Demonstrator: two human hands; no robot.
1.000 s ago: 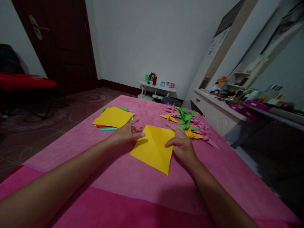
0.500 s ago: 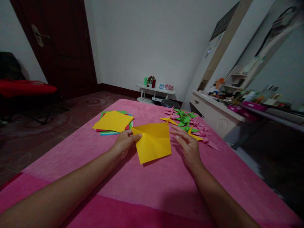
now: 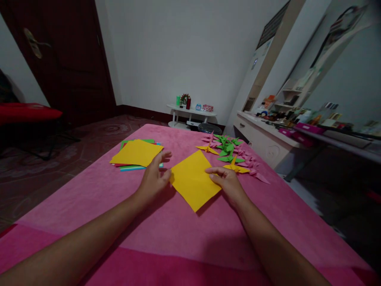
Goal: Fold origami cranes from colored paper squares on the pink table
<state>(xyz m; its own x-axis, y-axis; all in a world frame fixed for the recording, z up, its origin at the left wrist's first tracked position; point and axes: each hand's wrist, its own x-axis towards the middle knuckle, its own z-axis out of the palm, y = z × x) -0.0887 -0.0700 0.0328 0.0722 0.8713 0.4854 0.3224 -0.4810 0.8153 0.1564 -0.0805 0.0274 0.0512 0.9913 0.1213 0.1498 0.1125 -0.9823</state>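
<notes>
At the centre of the frame, head view: showing yellow sheet [image 3: 193, 180] | likely handling light, thin, easily creasing, best gripped by edges or corners | looking square, matte, pointing one corner toward bottom edge | pinching right corner with right hand [image 3: 228, 182] | spreading left hand [image 3: 153, 174] wide at left corner, contact unclear

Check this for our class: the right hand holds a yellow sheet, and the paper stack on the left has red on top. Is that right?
Not quite: the paper stack on the left has yellow on top, not red, as the head view shows. The right hand does hold a yellow sheet.
</notes>
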